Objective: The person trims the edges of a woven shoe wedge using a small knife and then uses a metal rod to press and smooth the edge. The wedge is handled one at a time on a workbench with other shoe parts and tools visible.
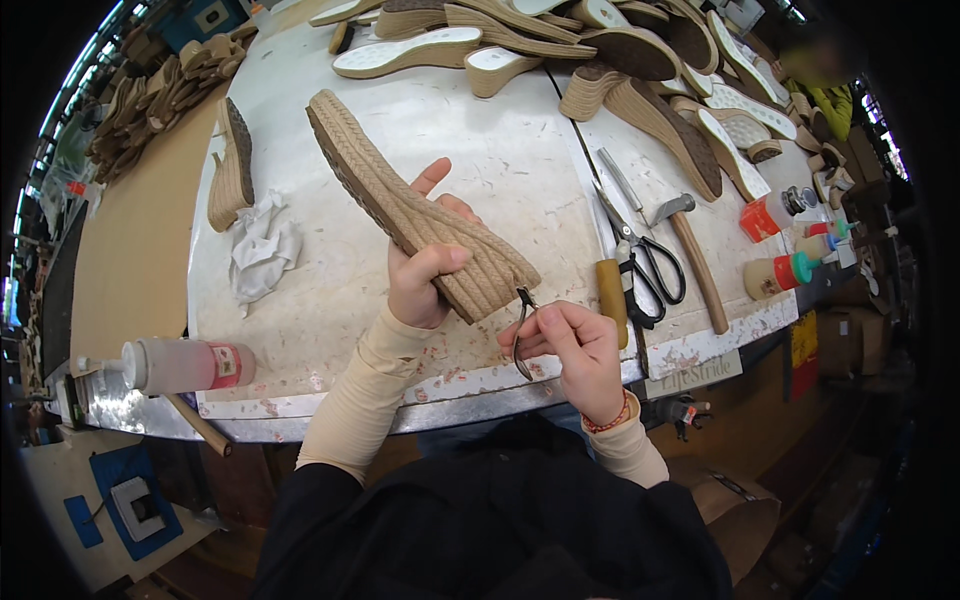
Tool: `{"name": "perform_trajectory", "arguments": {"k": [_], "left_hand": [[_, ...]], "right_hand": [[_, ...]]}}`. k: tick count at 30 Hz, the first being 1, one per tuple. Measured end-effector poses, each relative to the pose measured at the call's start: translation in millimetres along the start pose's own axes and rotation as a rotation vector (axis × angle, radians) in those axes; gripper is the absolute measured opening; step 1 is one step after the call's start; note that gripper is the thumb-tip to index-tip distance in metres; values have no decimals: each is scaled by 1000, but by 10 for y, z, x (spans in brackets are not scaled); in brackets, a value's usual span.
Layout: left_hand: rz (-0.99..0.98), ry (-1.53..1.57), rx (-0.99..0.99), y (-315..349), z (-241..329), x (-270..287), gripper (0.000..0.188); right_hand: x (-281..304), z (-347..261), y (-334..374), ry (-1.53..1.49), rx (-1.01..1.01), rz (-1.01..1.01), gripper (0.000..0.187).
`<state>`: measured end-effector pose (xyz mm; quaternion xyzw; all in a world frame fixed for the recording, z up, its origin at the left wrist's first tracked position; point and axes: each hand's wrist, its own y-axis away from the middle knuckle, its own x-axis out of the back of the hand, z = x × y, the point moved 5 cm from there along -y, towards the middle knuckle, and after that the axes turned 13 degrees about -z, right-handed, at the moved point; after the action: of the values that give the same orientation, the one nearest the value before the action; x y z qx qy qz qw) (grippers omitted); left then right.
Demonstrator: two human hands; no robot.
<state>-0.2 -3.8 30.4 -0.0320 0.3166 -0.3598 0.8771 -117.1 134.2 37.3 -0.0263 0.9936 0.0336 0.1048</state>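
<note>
A tan braided wedge shoe sole (415, 215) is held up over the table, its toe end pointing to the far left and its thick heel end toward me. My left hand (425, 275) grips it around the heel part, thumb across the braided side. Small dark metal nippers (522, 330) are pinched in my right hand (578, 352). Their tip touches or nearly touches the lower corner of the heel. Whether the jaws hold anything is too small to tell.
Black-handled scissors (640, 255), a hammer (697, 255) and a yellow handle (612, 300) lie right of my hands. Many wedge soles (660, 120) pile up at the back. On the left are a single sole (232, 165), a crumpled cloth (264, 248) and a plastic bottle (190, 366).
</note>
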Motion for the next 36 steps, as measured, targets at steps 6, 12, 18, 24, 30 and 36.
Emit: {"name": "perform_trajectory", "arguments": {"k": [6,12,18,24,30,36], "left_hand": [[-9,13,0,2,-3,-4,90],[-17,-7,-2,0,3,-5,90],[-43,-9,4,2,13,-20,92],[-69,75,13,-10,-10,-30,92],[-32,134,33,-6,-33,-33,92],[-9,79,40,5,-5,-9,92]], "right_hand": [[3,29,-37,15,-9,19,33],[-8,20,-42,68,-2,50,33],[-19,43,-37,68,29,118,35],[-39,246,-55,-692,-65,-91,37],[-126,337,-90,-1098,-76,-264,41],[-27,193,-43,-447,-5,-76,36]]}}
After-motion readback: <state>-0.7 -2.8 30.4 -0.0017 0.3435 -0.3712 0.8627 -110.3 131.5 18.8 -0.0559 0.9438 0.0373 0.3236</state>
